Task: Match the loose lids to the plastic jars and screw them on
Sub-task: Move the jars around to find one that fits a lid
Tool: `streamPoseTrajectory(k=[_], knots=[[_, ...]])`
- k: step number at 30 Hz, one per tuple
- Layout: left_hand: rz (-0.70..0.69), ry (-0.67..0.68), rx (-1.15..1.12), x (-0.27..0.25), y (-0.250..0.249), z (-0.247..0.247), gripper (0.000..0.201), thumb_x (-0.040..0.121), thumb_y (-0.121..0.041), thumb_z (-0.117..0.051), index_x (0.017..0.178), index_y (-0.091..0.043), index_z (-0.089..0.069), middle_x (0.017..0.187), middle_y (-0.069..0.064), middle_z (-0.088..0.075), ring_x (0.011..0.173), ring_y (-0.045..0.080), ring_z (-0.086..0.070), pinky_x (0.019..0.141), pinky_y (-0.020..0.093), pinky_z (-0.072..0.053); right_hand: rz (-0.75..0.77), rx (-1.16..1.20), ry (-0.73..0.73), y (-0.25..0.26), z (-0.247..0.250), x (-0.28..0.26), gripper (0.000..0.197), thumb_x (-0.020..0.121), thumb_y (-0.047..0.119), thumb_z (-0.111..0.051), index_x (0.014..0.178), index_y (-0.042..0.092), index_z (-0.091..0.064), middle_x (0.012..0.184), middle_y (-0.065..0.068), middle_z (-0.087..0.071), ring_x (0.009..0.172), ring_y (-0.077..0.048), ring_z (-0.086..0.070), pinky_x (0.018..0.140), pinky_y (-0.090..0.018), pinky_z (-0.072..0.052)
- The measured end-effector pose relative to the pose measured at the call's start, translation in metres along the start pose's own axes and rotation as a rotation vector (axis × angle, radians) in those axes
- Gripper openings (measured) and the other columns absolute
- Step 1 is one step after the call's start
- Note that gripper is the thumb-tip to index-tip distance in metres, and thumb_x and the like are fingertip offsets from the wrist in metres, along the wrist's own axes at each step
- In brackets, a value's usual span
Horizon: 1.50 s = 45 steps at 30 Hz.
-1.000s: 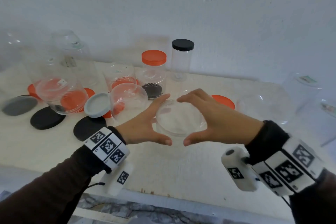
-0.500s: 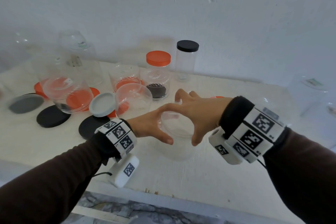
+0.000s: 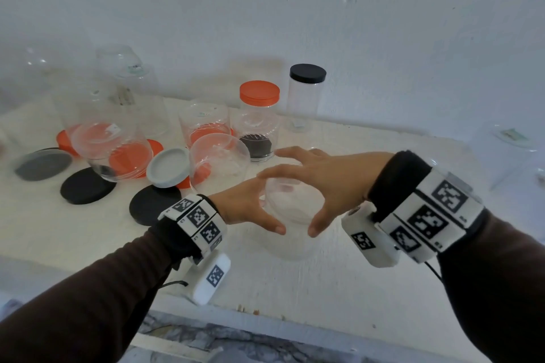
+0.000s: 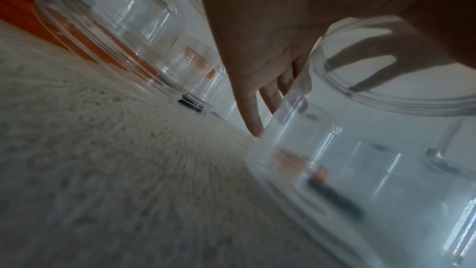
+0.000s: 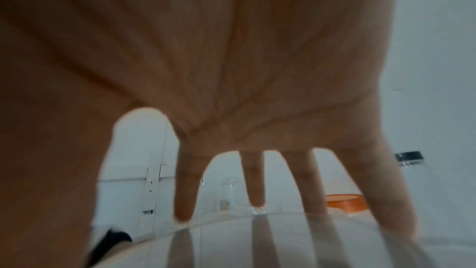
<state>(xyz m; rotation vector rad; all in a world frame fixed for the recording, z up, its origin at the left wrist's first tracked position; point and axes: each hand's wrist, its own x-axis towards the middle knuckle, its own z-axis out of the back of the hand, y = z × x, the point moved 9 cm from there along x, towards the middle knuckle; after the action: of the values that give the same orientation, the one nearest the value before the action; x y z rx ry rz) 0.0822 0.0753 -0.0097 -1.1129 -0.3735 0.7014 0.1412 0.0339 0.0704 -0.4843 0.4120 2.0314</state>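
Note:
A clear plastic jar (image 3: 287,247) stands upright near the middle of the white table, with a clear lid (image 3: 290,211) on its mouth. My left hand (image 3: 265,206) holds the jar from the left, thumb in front and fingers behind. From above, my right hand (image 3: 298,194) spreads over the lid, with its thumb and fingertips curled round the rim. In the left wrist view my left fingers (image 4: 253,109) lie against the jar wall (image 4: 360,160). The right wrist view shows my right fingers (image 5: 257,186) reaching down onto the clear lid (image 5: 283,242).
Loose lids lie at the left: two black (image 3: 87,186) (image 3: 153,206), a light grey (image 3: 168,166), a dark grey (image 3: 42,163) and orange ones (image 3: 129,159) among several open clear jars. Behind stand an orange-lidded jar (image 3: 259,121) and a black-lidded jar (image 3: 306,94). The table's front edge (image 3: 265,312) is near.
My right hand has turned on the lid: its wrist swung up and left, and the fingers now reach across the top. The left hand keeps hold of the jar.

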Motion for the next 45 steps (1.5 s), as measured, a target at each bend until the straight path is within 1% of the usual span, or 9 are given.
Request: streamPoseTrajectory(k=[4,7,11,14,18,22,34,41,45], knots=[[0.007,-0.001,0.006,0.000,-0.002,0.000,0.084,0.052,-0.034,-0.082,0.121,-0.047,-0.036,0.128,-0.021,-0.045,0.118,-0.012,-0.043,0.099,0.014,-0.034,-0.009,-0.017,-0.113,0.003,0.008,0.003,0.082,0.071,0.051,-0.072,0.138,0.047,-0.025,0.132,0.006,-0.032,0.108,-0.017,-0.038,0.088,-0.031,-0.038],[-0.002,0.005,0.005,0.003,-0.002,0.000,0.090,0.051,-0.039,-0.080,0.128,-0.038,-0.034,0.131,-0.017,-0.047,0.122,-0.006,-0.042,0.101,0.014,-0.034,-0.148,-0.130,-0.270,0.000,0.011,0.005,0.083,0.073,0.070,-0.056,0.141,0.033,-0.025,0.120,-0.003,-0.042,0.089,-0.020,-0.042,0.073,-0.029,-0.034],[-0.022,0.007,0.009,0.003,0.000,0.000,0.100,0.051,-0.040,-0.081,0.138,-0.028,-0.031,0.136,-0.010,-0.046,0.128,0.002,-0.040,0.109,0.030,-0.033,-0.110,-0.084,-0.192,-0.005,0.006,0.002,0.100,0.071,0.066,-0.062,0.146,0.036,-0.004,0.144,-0.003,-0.028,0.123,-0.026,-0.039,0.089,-0.034,-0.039],[-0.003,0.006,-0.020,0.001,0.000,0.000,0.090,0.048,-0.039,-0.080,0.128,-0.038,-0.038,0.130,-0.015,-0.047,0.122,-0.005,-0.043,0.107,0.028,-0.034,0.018,0.005,-0.042,-0.002,0.002,-0.001,0.095,0.072,0.043,-0.075,0.144,0.044,-0.013,0.150,0.007,-0.014,0.132,-0.019,-0.029,0.101,-0.032,-0.035],[0.000,0.020,-0.004,0.001,-0.003,-0.002,0.096,0.051,-0.038,-0.080,0.134,-0.036,-0.032,0.132,-0.019,-0.043,0.122,-0.010,-0.040,0.103,0.016,-0.032,0.071,0.067,-0.138,-0.002,0.010,0.000,0.088,0.067,0.041,-0.080,0.138,0.046,-0.029,0.134,0.009,-0.032,0.117,-0.012,-0.040,0.096,-0.026,-0.037],[-0.015,0.019,0.013,0.002,-0.003,-0.001,0.106,0.050,-0.038,-0.082,0.141,-0.021,-0.029,0.135,-0.012,-0.046,0.126,-0.003,-0.041,0.109,0.027,-0.031,0.064,0.018,-0.221,-0.003,0.013,-0.004,0.085,0.063,0.054,-0.077,0.136,0.047,-0.033,0.121,0.008,-0.040,0.101,-0.011,-0.046,0.084,-0.023,-0.040],[-0.020,0.040,0.050,-0.004,-0.014,-0.004,0.087,0.048,-0.040,-0.079,0.124,-0.041,-0.038,0.128,-0.018,-0.050,0.121,-0.006,-0.044,0.103,0.016,-0.033,0.036,-0.054,-0.264,0.000,0.011,-0.007,0.084,0.062,0.063,-0.072,0.134,0.041,-0.034,0.113,0.006,-0.041,0.087,-0.010,-0.041,0.059,-0.012,-0.027],[-0.018,0.058,0.069,-0.008,-0.016,-0.006,0.091,0.051,-0.034,-0.082,0.128,-0.039,-0.035,0.130,-0.021,-0.047,0.121,-0.010,-0.042,0.102,0.013,-0.033,0.016,-0.018,-0.297,-0.002,0.007,-0.013,0.088,0.061,0.062,-0.072,0.136,0.041,-0.030,0.120,0.007,-0.040,0.091,-0.011,-0.045,0.080,-0.027,-0.046],[-0.024,-0.052,0.078,-0.016,-0.022,0.009,0.092,0.051,-0.042,-0.082,0.132,-0.036,-0.038,0.130,-0.018,-0.051,0.122,-0.006,-0.044,0.104,0.023,-0.037,0.008,0.074,-0.344,-0.009,0.007,-0.022,0.089,0.064,0.058,-0.073,0.138,0.043,-0.026,0.121,0.008,-0.037,0.091,-0.010,-0.045,0.078,-0.022,-0.039]])
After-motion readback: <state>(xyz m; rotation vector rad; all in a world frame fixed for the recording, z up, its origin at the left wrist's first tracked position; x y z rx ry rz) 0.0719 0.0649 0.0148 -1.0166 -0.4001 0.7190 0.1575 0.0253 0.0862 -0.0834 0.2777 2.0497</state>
